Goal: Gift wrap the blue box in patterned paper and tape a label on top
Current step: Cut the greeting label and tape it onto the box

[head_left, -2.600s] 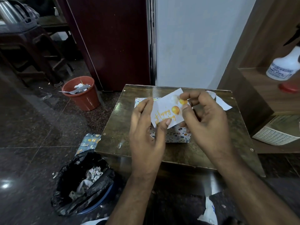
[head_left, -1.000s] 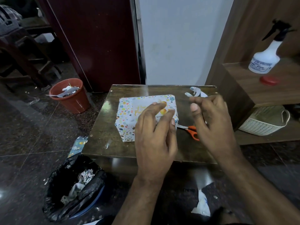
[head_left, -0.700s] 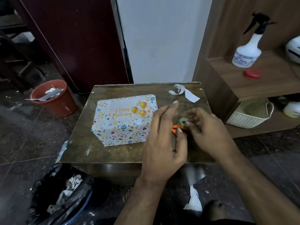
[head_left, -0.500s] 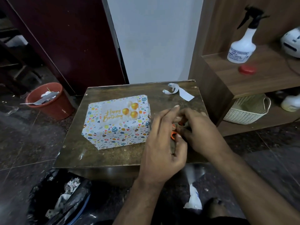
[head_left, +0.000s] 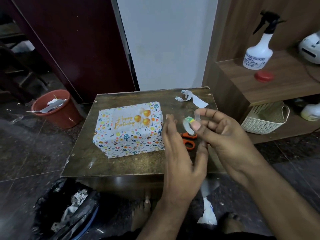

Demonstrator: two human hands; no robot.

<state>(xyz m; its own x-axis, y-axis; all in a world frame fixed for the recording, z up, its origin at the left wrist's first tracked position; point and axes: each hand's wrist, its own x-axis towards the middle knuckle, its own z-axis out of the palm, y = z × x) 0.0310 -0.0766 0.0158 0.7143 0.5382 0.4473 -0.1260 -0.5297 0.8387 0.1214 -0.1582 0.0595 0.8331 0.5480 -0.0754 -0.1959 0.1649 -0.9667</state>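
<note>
The wrapped box (head_left: 129, 130), covered in white paper printed with small coloured shapes, sits on the dark wooden tabletop (head_left: 121, 165), left of centre. A "Happy Birthday" label (head_left: 132, 119) with gold balloons lies flat on its top face.

The right hand (head_left: 223, 135) is raised above the tabletop just right of the box, its thumb and fingers pinching a small roll of clear tape (head_left: 189, 125) with a green and yellow core; a short, loose end of tape stands up from the roll beside the forefinger. The left hand (head_left: 180, 153) hangs spread and holds nothing, fingers nearly straight and pointing away from the person, just beside the box's right end and close to the roll.

Orange-handled scissors (head_left: 188, 140) lie on the tabletop between the two hands, partly hidden by them. A curled strip of paper scrap (head_left: 190, 99) rests near the tabletop's far right corner.

On the floor to the left stands a red bucket (head_left: 57, 110) holding scraps, and nearer the person a bin lined with a black bag (head_left: 69, 210). To the right, a wooden shelf (head_left: 277, 80) carries a white spray bottle (head_left: 258, 49) and a red cap (head_left: 264, 76); a cream woven basket (head_left: 265, 118) sits on the level below.
</note>
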